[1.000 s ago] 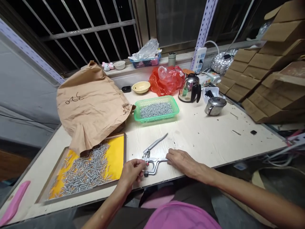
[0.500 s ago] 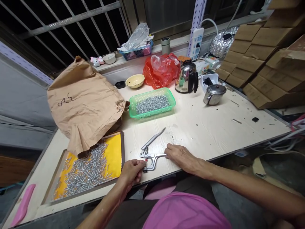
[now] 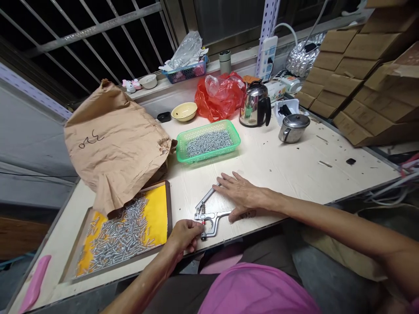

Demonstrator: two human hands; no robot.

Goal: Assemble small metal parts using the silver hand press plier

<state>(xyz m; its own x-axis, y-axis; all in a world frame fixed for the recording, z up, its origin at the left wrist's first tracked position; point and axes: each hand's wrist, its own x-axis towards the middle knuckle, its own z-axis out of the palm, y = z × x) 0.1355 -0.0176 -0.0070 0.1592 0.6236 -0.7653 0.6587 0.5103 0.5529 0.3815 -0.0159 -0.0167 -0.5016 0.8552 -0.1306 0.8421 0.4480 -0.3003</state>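
Silver snap-fastener pliers (image 3: pixel 214 216) lie on the table near its front edge, handles spread to the right, with a spring and a red part at the jaw. My left hand (image 3: pixel 183 235) is closed in a pinch at the jaw end; whatever its fingertips hold is hidden. My right hand (image 3: pixel 244 192) lies over the handle ends with fingers stretched out across the upper handle and the thumb near the lower one. Left of them, a shallow tray (image 3: pixel 160 207) with a yellow lining holds many small silver metal pins (image 3: pixel 122 233).
A green basket (image 3: pixel 211 159) of similar small metal pieces stands behind the pliers. A brown paper bag (image 3: pixel 114 139) overhangs the tray. Farther back are a red plastic bag (image 3: pixel 219 100), a kettle (image 3: pixel 252 109) and a lidded metal pot (image 3: pixel 293 131). Cardboard boxes (image 3: pixel 363 69) are stacked at right.
My right hand has moved up and its fingers have spread from the lower handle across to the upper one. My left hand stays at the jaw; the pliers have shifted slightly.
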